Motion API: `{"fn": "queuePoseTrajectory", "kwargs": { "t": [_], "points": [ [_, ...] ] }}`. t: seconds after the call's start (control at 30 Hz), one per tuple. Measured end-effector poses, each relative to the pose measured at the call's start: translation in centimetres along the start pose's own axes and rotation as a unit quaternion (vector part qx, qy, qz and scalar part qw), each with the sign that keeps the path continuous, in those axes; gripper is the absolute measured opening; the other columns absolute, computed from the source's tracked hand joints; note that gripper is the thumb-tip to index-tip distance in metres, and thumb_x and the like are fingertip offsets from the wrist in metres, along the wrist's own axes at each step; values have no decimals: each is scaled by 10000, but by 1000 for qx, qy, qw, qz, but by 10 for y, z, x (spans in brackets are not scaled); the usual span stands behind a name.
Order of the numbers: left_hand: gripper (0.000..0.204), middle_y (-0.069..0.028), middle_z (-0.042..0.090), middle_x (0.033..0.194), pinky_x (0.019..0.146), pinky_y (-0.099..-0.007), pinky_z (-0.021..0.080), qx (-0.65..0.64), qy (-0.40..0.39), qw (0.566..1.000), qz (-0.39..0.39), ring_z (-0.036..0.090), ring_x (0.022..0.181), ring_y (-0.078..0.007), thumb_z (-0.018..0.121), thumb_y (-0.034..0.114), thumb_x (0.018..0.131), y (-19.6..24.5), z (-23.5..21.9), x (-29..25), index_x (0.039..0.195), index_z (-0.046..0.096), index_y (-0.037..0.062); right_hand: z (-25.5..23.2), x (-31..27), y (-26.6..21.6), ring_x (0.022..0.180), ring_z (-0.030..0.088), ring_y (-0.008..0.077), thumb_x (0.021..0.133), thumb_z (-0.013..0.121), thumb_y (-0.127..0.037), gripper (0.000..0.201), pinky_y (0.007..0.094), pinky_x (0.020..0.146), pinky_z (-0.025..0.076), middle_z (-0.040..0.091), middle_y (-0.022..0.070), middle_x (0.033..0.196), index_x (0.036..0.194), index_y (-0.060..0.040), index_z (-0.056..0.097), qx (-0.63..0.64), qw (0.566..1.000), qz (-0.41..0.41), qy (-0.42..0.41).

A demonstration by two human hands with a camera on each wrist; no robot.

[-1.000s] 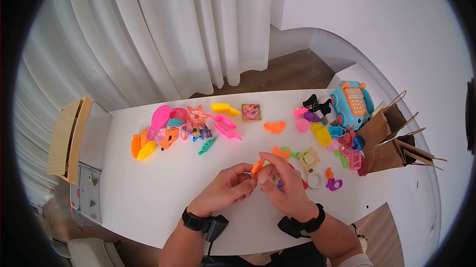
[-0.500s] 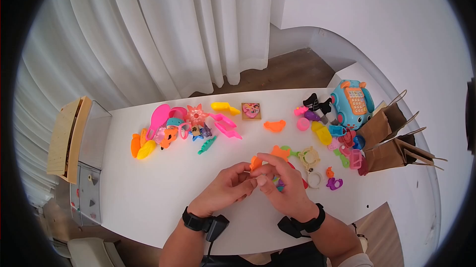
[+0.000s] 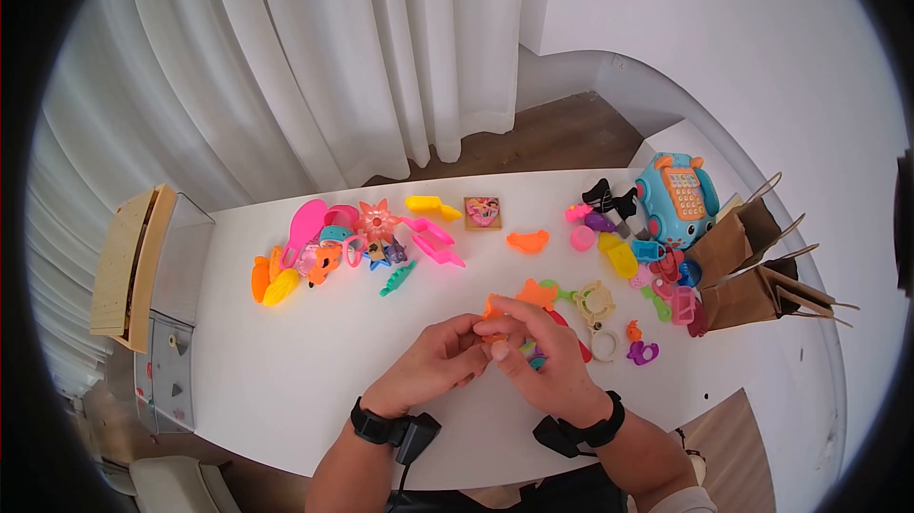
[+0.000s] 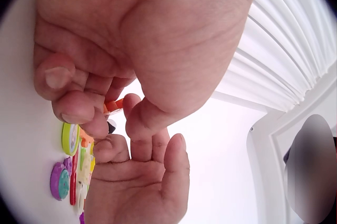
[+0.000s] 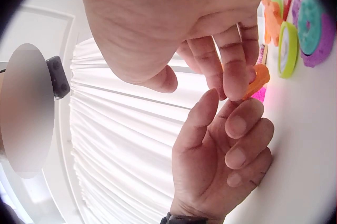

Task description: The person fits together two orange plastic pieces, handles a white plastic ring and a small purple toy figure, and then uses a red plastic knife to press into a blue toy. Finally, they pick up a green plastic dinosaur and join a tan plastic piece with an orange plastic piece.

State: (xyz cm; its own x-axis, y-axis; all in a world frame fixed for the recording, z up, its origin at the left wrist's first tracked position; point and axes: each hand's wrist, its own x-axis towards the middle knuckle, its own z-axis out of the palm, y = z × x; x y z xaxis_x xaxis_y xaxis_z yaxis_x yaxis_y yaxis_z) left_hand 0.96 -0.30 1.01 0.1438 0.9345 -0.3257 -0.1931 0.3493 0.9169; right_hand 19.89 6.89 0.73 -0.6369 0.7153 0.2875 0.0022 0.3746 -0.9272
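Note:
In the head view, a small orange toy (image 3: pixel 492 307) is between both hands above the table's near half. My left hand (image 3: pixel 427 366) holds it at the fingertips, with the other left fingers curled in. Fingers of my right hand (image 3: pixel 554 368) reach over and touch it from the other side. The right wrist view shows the orange toy (image 5: pixel 258 80) beside the right fingertips, the right thumb standing apart. Fingers hide most of the orange toy (image 4: pixel 112 107) in the left wrist view. Behind the hands lies an orange star-like piece (image 3: pixel 538 294).
Colourful toys, including a pink paddle (image 3: pixel 307 224), lie at the table's left. An orange piece (image 3: pixel 527 242) and a boxed heart (image 3: pixel 483 213) are at the back. A toy phone (image 3: pixel 678 201) and paper bags (image 3: pixel 738 270) stand right. Beige rings (image 3: pixel 594 302) lie beside the right hand.
The small orange toy has turned between the fingers, and the right fingers have shifted slightly over it. Both wrists have stayed almost in place.

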Motion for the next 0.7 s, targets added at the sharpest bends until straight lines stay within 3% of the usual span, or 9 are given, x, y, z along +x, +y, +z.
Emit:
{"fn": "queuePoseTrajectory", "kwargs": {
  "t": [0.07, 0.7],
  "points": [
    [322, 34, 567, 799, 581, -217, 381, -2, 9, 1000, -7, 491, 669, -44, 601, 139, 1055, 5, 3, -1, 1350, 598, 8, 0, 0, 1, 790, 712, 127, 990, 720, -155, 486, 301, 843, 560, 767, 137, 1156, 1419, -2, 547, 1, 1000, -1, -1],
    [306, 29, 575, 810, 591, -220, 392, 6, 4, 1000, -8, 494, 681, -44, 613, 169, 1065, 3, 2, -1, 1326, 610, 9, 0, 0, 5, 794, 721, 149, 1000, 714, -180, 481, 299, 802, 557, 759, 149, 1159, 1412, 8, 552, -17, 1000, -16, -1]
  ]
}}
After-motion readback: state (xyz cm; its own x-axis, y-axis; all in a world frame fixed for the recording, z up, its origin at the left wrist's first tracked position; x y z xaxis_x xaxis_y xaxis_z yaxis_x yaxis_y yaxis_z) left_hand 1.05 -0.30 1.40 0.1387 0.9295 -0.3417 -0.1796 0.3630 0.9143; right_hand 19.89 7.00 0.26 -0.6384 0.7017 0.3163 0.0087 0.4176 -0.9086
